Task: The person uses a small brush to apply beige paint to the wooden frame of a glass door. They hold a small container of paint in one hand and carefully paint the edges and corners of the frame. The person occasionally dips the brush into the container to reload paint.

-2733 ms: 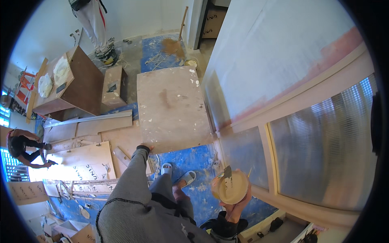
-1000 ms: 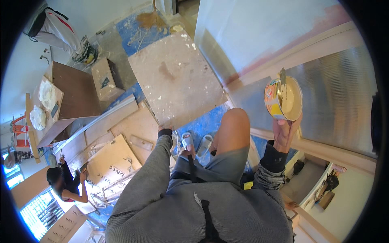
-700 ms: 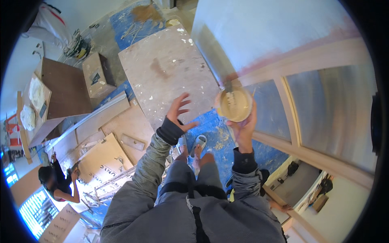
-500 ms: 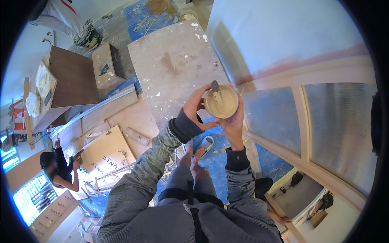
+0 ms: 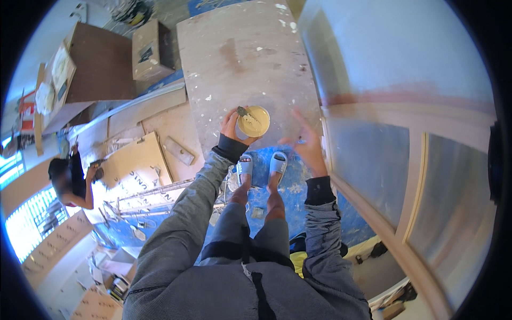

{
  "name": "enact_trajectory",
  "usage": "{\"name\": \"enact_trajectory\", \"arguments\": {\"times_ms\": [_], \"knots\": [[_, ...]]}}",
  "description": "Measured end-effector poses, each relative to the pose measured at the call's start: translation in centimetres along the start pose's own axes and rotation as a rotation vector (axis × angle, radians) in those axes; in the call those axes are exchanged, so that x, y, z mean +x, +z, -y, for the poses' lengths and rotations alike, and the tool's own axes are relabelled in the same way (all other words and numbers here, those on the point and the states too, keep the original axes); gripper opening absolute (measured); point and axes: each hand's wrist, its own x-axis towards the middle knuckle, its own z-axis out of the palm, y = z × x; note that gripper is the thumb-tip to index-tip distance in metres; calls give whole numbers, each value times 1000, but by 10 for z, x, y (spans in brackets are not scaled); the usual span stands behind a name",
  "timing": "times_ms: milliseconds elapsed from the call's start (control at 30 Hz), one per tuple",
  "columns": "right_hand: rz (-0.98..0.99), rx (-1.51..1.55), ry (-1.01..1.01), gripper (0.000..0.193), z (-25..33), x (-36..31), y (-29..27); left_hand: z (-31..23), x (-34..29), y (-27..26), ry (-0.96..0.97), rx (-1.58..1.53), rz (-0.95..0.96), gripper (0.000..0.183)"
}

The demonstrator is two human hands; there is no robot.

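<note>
My left hand (image 5: 229, 126) is wrapped around the side of a round tub (image 5: 261, 128) of cream-coloured paste. Leaning on the tub's rim by that hand is a putty knife (image 5: 242, 111), its lower part smeared with paste. To the right, my right hand (image 5: 310, 148) is off the tub, its fingers spread and a little blurred, with nothing seen in it. Under the tub and beyond it spreads a paint-spotted board surface (image 5: 213, 74).
A wooden-framed glazed panel (image 5: 410, 176) and a pale wall (image 5: 394, 53) stand close on the right. Brown boxes (image 5: 104, 64) are at the far left. Below them another person (image 5: 72, 181) works at a wooden board (image 5: 136, 165). Blue sheeting (image 5: 293, 200) covers the floor underfoot.
My right hand has let go of the tub and moved away to the right. The tub, in my left hand, has shifted left. My feet show more fully now.
</note>
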Motion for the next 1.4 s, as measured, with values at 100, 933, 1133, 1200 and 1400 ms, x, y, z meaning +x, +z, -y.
{"name": "enact_trajectory", "arguments": {"times_ms": [100, 933, 1133, 1200, 1400], "knots": [[-375, -111, 185, 51, -42, 13, -31, 41, -13, 33, -168, 225, -131, 101], [-19, -553, 341, 52, -192, 32, -96, 174, -141, -23, -1240, 188, 250, 86], [88, -624, 422, 50, -193, 30, -123, 100, -136, -40, -1228, 29, 240, 69], [108, -607, 428, 51, -193, 28, -124, 94, -148, -37, -1241, -95, 156, 73], [37, -360, 487, 41, -224, 15, -132, 90, -141, -28, -1199, -45, 194, 79]]}}
